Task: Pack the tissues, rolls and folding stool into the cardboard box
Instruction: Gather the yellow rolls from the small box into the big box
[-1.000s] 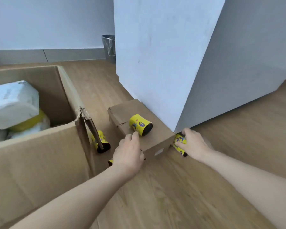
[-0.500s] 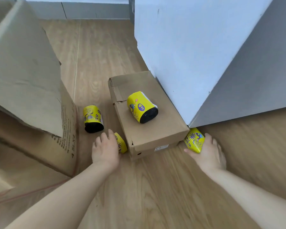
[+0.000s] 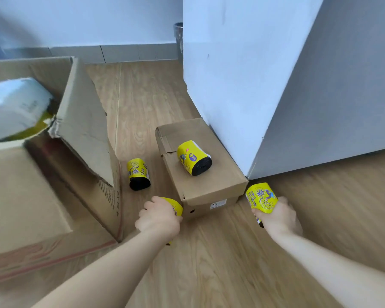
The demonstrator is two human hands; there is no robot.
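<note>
My left hand point(image 3: 159, 218) is closed around a yellow-wrapped roll point(image 3: 175, 206) on the floor at the front left corner of a small flat cardboard box point(image 3: 211, 187). In my right hand point(image 3: 278, 217) I hold a second yellow roll point(image 3: 261, 196), lifted just off the floor by the small box's right corner. A third roll point(image 3: 193, 157) lies on top of the small box. One more roll point(image 3: 138, 174) lies on the floor beside the large open cardboard box point(image 3: 27, 196) at the left. Inside that box sits a white tissue pack point(image 3: 16, 107).
A big white cabinet point(image 3: 265, 74) stands right behind the small box. A torn flap point(image 3: 85, 121) of the large box leans out over the floor toward the rolls. A metal bin point(image 3: 178, 36) stands at the back by the wall.
Both hands have closed around their rolls, and the right one has lifted its roll off the floor. The view has tilted up, so the large box's inside shows again.
</note>
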